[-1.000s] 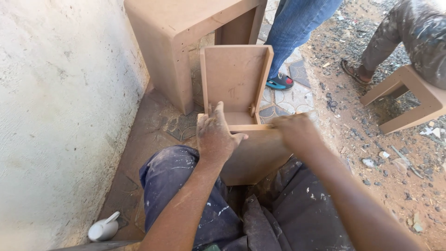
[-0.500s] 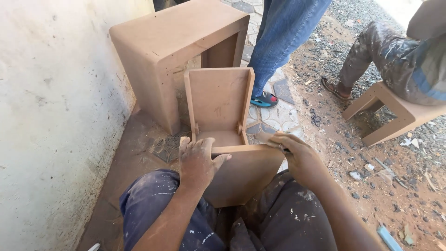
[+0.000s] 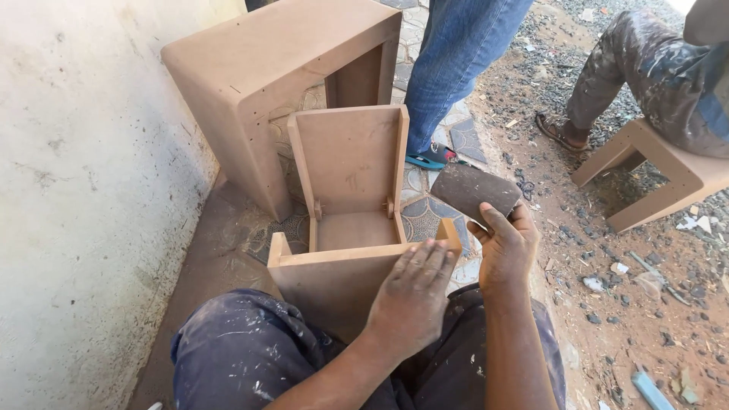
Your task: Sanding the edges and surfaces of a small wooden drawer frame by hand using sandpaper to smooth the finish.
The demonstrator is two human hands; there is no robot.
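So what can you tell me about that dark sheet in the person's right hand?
The sandpaper sheet is a dark brown, roughly rectangular piece with rounded, worn corners and a gritty, dusty face. It looks stiff but slightly curved. The right hand holds it up by its lower edge, thumb across the front, tilted above the right corner of the small fibreboard frame. It does not touch the board. The left hand rests flat on that frame's top edge.

Bright daylight, strongest far right where the ground (image 3: 645, 304) nearly blows out. Soft shadows near the wall (image 3: 76, 190). Sharp overall, slight wide-angle stretch at edges.
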